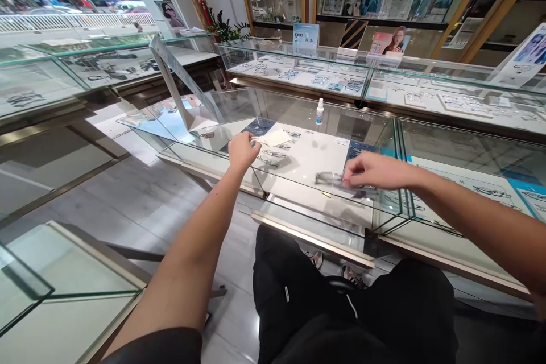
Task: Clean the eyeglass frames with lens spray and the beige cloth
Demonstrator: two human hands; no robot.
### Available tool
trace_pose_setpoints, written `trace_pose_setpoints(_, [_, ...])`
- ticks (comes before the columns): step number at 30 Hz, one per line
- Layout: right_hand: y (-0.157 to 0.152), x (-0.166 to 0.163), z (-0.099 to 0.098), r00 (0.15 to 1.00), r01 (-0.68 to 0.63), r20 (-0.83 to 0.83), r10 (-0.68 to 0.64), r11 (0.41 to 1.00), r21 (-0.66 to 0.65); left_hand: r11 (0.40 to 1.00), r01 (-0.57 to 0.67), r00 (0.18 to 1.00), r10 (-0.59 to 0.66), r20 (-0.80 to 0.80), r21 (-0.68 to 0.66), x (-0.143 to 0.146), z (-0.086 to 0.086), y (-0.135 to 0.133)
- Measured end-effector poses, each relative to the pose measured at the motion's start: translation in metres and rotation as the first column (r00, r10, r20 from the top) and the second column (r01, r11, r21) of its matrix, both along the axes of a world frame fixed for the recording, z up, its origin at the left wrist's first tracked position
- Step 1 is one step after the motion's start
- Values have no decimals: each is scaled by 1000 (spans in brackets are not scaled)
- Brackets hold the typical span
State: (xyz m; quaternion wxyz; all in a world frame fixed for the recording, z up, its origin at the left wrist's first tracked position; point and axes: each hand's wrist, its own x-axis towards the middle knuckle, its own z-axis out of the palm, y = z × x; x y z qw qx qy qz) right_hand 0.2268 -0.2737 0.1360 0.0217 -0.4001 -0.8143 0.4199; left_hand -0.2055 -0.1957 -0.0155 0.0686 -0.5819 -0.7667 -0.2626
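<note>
— Where are the glasses?

— The pair of thin clear-framed spectacles (329, 178) lies on top of the glass display counter (298, 205), near its front edge, just left of the right hand (370, 170).

— Does that hand have them?

— Yes. Its fingertips are drawn together on the frame's right end, pinching it.

— And the other hand?

— The left hand (242, 149) reaches farther back and to the left. Its fingers are curled shut on the near corner of a pale square cleaning cloth (275, 137), which lies flat on the same counter top.

— Anything around them?

— A small white plastic bottle (319, 112) stands upright behind the cloth, apart from both hands. More spectacles rest on white trays under the glass.
</note>
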Motion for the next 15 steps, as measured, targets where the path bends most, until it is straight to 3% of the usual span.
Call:
trace_pose_setpoints(3, [-38, -25, -26, 997, 27, 79, -16, 990, -141, 1000, 15, 1000, -15, -9, -4, 0, -3, 1])
trace_pose_setpoints(9, [-71, -52, -90, 978, 207, 61, -201, 970, -126, 999, 23, 1000, -24, -13, -30, -3, -4, 4])
trace_pose_setpoints(15, [-54, -49, -103, 977, 208, 6, -213, 950, -234, 999, 7, 1000, -7, 14, 31, 7, -1, -9])
